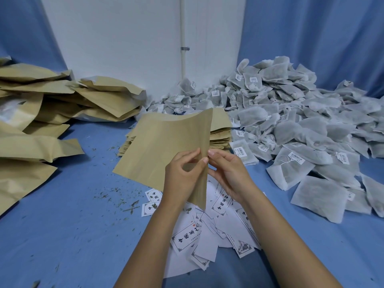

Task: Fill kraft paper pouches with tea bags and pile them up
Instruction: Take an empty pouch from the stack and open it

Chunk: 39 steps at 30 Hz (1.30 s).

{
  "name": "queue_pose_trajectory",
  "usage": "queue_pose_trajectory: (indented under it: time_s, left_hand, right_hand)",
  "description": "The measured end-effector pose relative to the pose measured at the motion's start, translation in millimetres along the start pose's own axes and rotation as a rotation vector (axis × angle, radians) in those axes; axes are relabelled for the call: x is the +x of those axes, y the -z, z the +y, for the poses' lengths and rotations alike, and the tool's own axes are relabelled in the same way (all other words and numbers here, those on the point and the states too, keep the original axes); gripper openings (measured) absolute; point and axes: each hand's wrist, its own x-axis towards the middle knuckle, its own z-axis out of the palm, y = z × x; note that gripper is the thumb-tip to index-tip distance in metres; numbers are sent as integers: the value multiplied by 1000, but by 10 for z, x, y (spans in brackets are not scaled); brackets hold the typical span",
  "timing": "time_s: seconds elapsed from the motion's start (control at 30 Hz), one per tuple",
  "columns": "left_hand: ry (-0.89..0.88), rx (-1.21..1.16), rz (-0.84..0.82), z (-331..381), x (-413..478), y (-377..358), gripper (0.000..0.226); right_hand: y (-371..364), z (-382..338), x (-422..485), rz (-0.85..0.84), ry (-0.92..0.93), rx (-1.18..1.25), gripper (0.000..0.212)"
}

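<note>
gripping one flat kraft pouch (162, 142) w/ both hands, dead centre; left hand (182, 175) pinching the near edge, thumb in front, fingers curled behind the paper; right hand (230, 175) pinching the same edge from the 3 o'clock side, fingertips on the paper; held tilted off the table, far corner curling up toward 12; can't tell whether the mouth is parted.

stack of empty pouches (220, 136) lying flat just behind at 12-1 o'clock; big heap of tea bags (291, 125) w/ barcode tags from 1 to 4 o'clock, right up against that stack; pile of bulging pouches (31, 142) at 9-10 o'clock, well apart from the hands; printed label cards (187, 235) scattered under the wrists at 6; loose tea bits (116, 196) at 7-8 o'clock on the blue cloth (62, 246); white wall + pipe (182, 28) way back at 12.
</note>
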Motion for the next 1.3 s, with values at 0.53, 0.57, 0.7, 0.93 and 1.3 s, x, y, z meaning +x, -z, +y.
queue_pose_trajectory:
  time_s: [0.53, 0.57, 0.7, 0.93, 1.3]
  left_hand:
    - [-93, 846, 71, 152, -180, -278, 22]
    - [-105, 901, 78, 204, -178, -277, 20]
    - [-184, 1073, 39, 359, -187, -210, 23]
    - [-68, 892, 121, 427, -149, 21, 14]
    - [-108, 1102, 177, 926, -91, 256, 21]
  right_hand:
    - [-160, 156, -18, 307, 78, -391, 13]
    - [-187, 167, -21, 326, 75, -427, 13]
    - [-336, 136, -61, 405, 84, -469, 15]
    - [-568, 64, -71, 497, 84, -505, 28]
    - [-411, -97, -179, 680, 405, -1063, 20]
